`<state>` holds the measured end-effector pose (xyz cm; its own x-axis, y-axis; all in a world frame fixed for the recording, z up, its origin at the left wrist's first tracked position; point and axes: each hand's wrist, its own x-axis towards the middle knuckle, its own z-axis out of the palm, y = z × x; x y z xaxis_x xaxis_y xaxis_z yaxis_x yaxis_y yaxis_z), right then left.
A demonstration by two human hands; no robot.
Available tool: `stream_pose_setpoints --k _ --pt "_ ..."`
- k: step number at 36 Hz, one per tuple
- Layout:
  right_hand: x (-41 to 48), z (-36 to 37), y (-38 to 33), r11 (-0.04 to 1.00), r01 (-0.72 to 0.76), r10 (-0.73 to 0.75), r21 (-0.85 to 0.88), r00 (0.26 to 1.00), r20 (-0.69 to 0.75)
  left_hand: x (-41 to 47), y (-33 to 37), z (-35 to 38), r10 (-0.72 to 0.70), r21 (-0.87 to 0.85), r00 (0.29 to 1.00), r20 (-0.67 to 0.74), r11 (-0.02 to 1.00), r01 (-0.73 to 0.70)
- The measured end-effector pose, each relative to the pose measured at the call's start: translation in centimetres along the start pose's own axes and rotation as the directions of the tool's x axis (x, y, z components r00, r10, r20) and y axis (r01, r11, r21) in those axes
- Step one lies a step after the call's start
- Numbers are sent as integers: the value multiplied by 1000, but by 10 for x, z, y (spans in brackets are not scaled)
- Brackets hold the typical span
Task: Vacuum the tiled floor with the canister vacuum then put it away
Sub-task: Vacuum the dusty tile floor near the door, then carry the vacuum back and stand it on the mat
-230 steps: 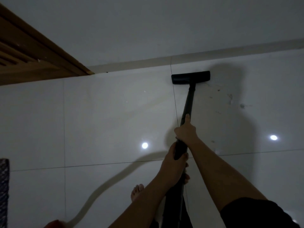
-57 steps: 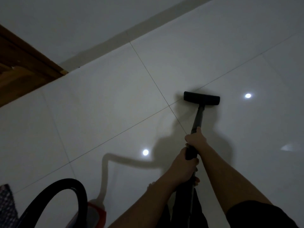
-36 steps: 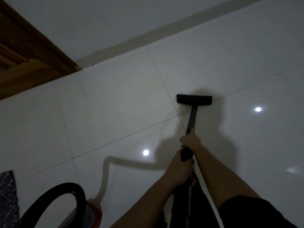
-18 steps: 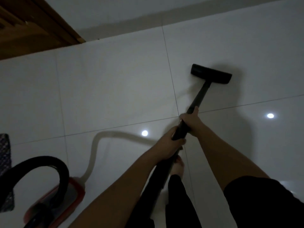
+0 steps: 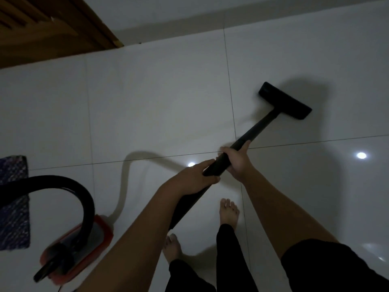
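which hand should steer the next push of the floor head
Right. The right hand grips the wand farther forward, nearer the floor head; the left hand holds behind it.

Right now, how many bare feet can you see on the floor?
2. One foot is ahead, just right of the vacuum wand; the other foot is nearer the body, between the two forearms.

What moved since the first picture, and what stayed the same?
The floor head has come back from the wall and swung to the right, now angled. The red canister and its hose have come into view at the left. Both hands, left and right, still grip the wand.
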<state>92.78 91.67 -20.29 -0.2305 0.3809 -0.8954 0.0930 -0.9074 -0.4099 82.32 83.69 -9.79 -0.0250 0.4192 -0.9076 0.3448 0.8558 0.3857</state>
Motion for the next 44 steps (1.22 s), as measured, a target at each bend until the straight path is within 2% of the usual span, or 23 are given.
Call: stream_pose_setpoints --k 3,6,9,12,14,16,18,22,26,29,32,36,40,42,44 --pt "-4 9 8 997 -10 8 -72 1000 -23 -3 -6 -3 -20 124 995 -102 992 33" --pt "-8 16 15 945 28 -53 -326 996 -68 -8 -14 -4 -34 192 962 -272 977 88" --pt "-16 20 25 757 142 -205 -637 978 -25 -14 -24 -7 -11 235 916 -401 965 114" --pt "-27 22 38 589 255 -328 -767 943 62 -20 -27 -16 12 224 895 -446 969 99" --pt "-37 20 51 541 386 -444 -747 886 135 -23 -29 -23 34 234 887 -460 969 85" --pt "-49 18 63 411 580 -601 -703 752 270 -25 -32 -31 47 240 881 -471 968 77" --pt "-54 16 73 274 705 -651 -654 637 414 -28 -37 -38 49 242 883 -466 968 73" --pt "-57 32 72 111 759 -605 -641 564 562 -35 -51 -45 71 236 891 -448 971 42" --pt "-49 50 73 25 804 -535 -594 513 672 -46 -68 -51 86 268 887 -453 962 43" --pt "-38 60 79 -79 824 -496 -560 455 739 -53 -82 -57 93 270 882 -461 962 40" --pt "-28 73 88 -117 852 -474 -510 403 783 -55 -99 -63 104 288 881 -462 957 38" --pt "-4 92 96 -148 871 -518 -468 335 787 -45 -115 -78 143 371 856 -497 927 60" --pt "31 122 92 -141 902 -532 -408 279 800 -25 -125 -104 236 547 761 -605 817 181" --pt "50 140 83 -139 914 -545 -380 250 800 -14 -134 -116 344 628 652 -676 733 263" --pt "66 159 78 -150 922 -584 -358 210 784 -4 -151 -126 486 673 489 -725 653 348"
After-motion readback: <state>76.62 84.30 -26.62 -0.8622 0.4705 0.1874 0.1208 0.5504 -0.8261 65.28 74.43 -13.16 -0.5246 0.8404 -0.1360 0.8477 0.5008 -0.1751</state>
